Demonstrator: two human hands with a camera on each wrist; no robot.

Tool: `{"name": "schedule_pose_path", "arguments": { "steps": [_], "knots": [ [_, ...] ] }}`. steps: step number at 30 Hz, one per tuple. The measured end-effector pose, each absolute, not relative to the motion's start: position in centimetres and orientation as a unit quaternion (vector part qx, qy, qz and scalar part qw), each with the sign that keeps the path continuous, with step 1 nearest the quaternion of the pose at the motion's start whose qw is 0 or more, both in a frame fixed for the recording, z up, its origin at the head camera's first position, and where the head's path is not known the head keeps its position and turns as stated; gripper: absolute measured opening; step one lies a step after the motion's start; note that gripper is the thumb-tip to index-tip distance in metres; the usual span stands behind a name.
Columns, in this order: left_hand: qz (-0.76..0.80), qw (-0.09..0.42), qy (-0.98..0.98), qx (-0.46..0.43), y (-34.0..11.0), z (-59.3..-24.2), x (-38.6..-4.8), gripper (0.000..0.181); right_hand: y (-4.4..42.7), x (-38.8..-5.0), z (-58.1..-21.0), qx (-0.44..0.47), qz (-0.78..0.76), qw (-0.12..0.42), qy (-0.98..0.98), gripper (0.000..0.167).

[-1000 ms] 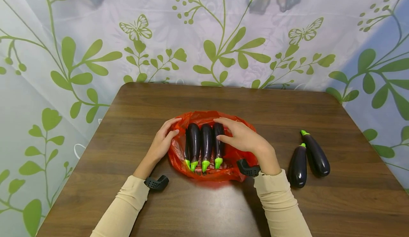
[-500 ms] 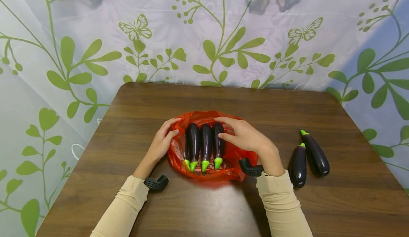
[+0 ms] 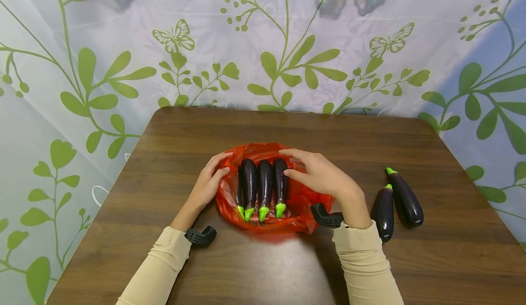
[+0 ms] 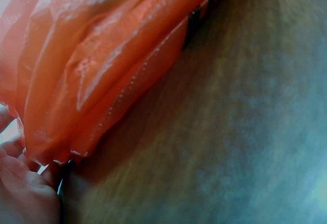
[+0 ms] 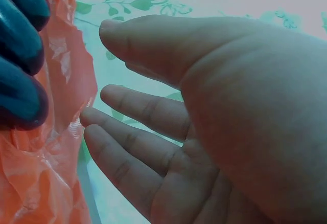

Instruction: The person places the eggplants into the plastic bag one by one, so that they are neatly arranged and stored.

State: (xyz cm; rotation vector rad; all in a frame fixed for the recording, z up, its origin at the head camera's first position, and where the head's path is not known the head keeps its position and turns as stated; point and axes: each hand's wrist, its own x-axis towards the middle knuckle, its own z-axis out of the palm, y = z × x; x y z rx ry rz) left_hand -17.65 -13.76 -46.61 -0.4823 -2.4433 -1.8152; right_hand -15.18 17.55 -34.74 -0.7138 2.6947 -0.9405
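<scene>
A red plastic bag [image 3: 306,204] lies spread open on the table, with several dark, glossy eggplants [image 3: 265,186] side by side inside it, green stems toward me. My left hand [image 3: 207,181] holds the bag's left rim; in the left wrist view, the bag's edge [image 4: 66,147] gathers at its fingers. Over the bag's right part is my right hand [image 3: 318,172], fingers spread and relaxed, nothing in its grasp. The right wrist view shows its straight fingers [image 5: 138,147] apart from the eggplants [image 5: 20,91].
Two more eggplants [image 3: 407,197] lie on the wooden table [image 3: 263,268] to the right, beside my right forearm. A leaf-patterned curtain [image 3: 246,44] hangs behind the table. Each wrist wears a black camera mount [image 3: 201,235].
My right hand has drifted slightly right, away from the rightmost eggplant in the bag. The left hand, the bag and the eggplants have stayed in place.
</scene>
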Motion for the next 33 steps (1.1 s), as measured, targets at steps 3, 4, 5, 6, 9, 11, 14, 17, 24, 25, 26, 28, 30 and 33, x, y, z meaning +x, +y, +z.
{"name": "schedule_pose_path", "arguments": {
  "steps": [3, 4, 5, 6, 9, 11, 14, 17, 24, 25, 26, 28, 30, 33],
  "knots": [
    [-0.587, 0.03, -0.794, -0.156, -13.8, -46.6, -17.6, 0.042, 17.7, -15.0, -34.4, -0.239, -0.314, 0.095, 0.914, 0.058],
    [-0.587, 0.03, -0.794, -0.156, -13.8, -46.6, -17.6, 0.042, 17.8, -15.0, -34.3, -0.237, -0.312, 0.094, 0.915, 0.059],
    [-0.587, 0.03, -0.794, -0.156, -13.8, -46.6, -17.6, 0.042, 17.8, -15.0, -34.2, -0.235, -0.31, 0.093, 0.917, 0.059],
    [-0.587, 0.03, -0.794, -0.157, -13.8, -46.6, -17.6, 0.042, 17.9, -14.9, -34.2, -0.235, -0.308, 0.092, 0.917, 0.059],
    [-0.588, 0.031, -0.792, -0.159, -13.7, -46.6, -17.7, 0.042, 18.1, -14.8, -33.9, -0.228, -0.305, 0.093, 0.92, 0.06],
    [-0.589, 0.032, -0.791, -0.16, -13.7, -46.6, -17.7, 0.041, 18.3, -14.8, -33.8, -0.228, -0.304, 0.091, 0.92, 0.06],
    [-0.591, 0.031, -0.79, -0.16, -13.8, -46.6, -17.7, 0.042, 18.6, -14.7, -33.7, -0.226, -0.304, 0.088, 0.921, 0.059],
    [-0.593, 0.03, -0.789, -0.159, -13.7, -46.6, -17.7, 0.041, 18.9, -14.7, -33.5, -0.223, -0.305, 0.086, 0.922, 0.059],
    [-0.595, 0.029, -0.788, -0.157, -13.7, -46.5, -17.6, 0.041, 19.4, -14.5, -33.2, -0.209, -0.297, 0.082, 0.928, 0.06],
    [-0.595, 0.029, -0.788, -0.157, -13.7, -46.5, -17.7, 0.041, 19.5, -14.5, -33.1, -0.208, -0.296, 0.081, 0.929, 0.06],
    [-0.595, 0.029, -0.788, -0.157, -13.7, -46.5, -17.7, 0.041, 19.6, -14.5, -33.1, -0.206, -0.297, 0.081, 0.929, 0.06],
    [-0.594, 0.029, -0.788, -0.156, -13.7, -46.5, -17.7, 0.041, 19.8, -14.4, -33.0, -0.203, -0.297, 0.08, 0.93, 0.06],
    [-0.594, 0.028, -0.789, -0.154, -13.7, -46.5, -17.7, 0.041, 19.9, -14.4, -32.9, -0.202, -0.297, 0.079, 0.93, 0.059],
    [-0.593, 0.026, -0.79, -0.152, -13.8, -46.4, -17.7, 0.041, 20.3, -14.2, -32.7, -0.199, -0.296, 0.076, 0.931, 0.059]
  ]
}}
